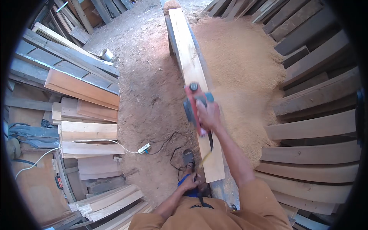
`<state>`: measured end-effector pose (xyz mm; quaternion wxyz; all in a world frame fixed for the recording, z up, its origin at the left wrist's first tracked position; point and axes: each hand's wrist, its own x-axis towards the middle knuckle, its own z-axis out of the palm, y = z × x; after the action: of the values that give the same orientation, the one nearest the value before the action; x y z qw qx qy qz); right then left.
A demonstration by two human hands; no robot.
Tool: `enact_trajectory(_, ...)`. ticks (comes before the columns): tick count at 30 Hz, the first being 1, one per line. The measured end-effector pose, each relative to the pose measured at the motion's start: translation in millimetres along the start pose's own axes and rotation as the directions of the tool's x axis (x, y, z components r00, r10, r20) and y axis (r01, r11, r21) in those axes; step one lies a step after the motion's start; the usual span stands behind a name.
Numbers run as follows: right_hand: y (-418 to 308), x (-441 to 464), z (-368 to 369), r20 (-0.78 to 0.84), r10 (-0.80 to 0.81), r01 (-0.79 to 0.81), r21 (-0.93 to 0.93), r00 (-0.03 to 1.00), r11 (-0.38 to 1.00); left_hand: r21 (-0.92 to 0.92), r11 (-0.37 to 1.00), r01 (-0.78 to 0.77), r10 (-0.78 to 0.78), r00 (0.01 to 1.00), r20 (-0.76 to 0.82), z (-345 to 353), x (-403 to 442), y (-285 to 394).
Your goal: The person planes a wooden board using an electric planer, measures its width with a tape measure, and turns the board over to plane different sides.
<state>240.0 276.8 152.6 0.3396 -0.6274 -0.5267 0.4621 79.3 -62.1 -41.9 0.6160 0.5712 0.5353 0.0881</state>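
A long pale wooden board [191, 63] lies lengthwise on a narrow bench [226, 190], running away from me. On its top rests a red and teal electric hand planer [190, 109], slightly blurred. My right hand [209, 115] is wrapped round the planer's handle, with the arm stretched forward. From the planer's rear a black power cord [211, 141] with a yellow stretch runs back toward my body. Close to my waist, my left hand [189, 182] is closed on that cord; its fingers are small in view.
Sawdust [243, 76] covers the ground right of the bench. Stacked boards [318, 126] line the right side, and more planks [90, 130] lie at left. A white power strip [144, 148] with a trailing cable is on the dirt floor, left of my sandalled foot [188, 157].
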Motion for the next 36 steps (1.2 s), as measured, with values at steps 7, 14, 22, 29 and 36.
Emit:
enact_trajectory(7,-37.4,117.2,5.2,0.100,0.040,-0.063,0.234,0.994,0.970,-0.100,0.986,0.134,-0.165,0.875,-0.455,-39.3,20.2,-25.6)
enact_trajectory(14,-6.4,11.6,1.0,0.160,0.122,-0.164,0.283,0.980,0.945,0.062,0.923,0.379,-0.344,0.888,-0.305,-40.5,-18.1,-40.0)
enact_trajectory(22,93.4,-303.2,-20.7,0.234,0.298,-0.333,0.128,0.926,0.934,0.258,0.885,0.387,-0.356,0.921,-0.159,10.1,-75.4,-80.0)
enact_trajectory(29,120.2,-329.6,0.5,0.052,0.144,-0.150,0.166,0.988,0.975,-0.075,0.849,0.523,-0.348,0.446,-0.825,40.7,-48.2,-95.4)
enact_trajectory(36,25.9,-110.6,11.7,0.088,0.138,-0.148,0.123,0.987,0.981,-0.594,0.797,0.110,-0.304,0.923,-0.237,20.6,45.5,-39.6)
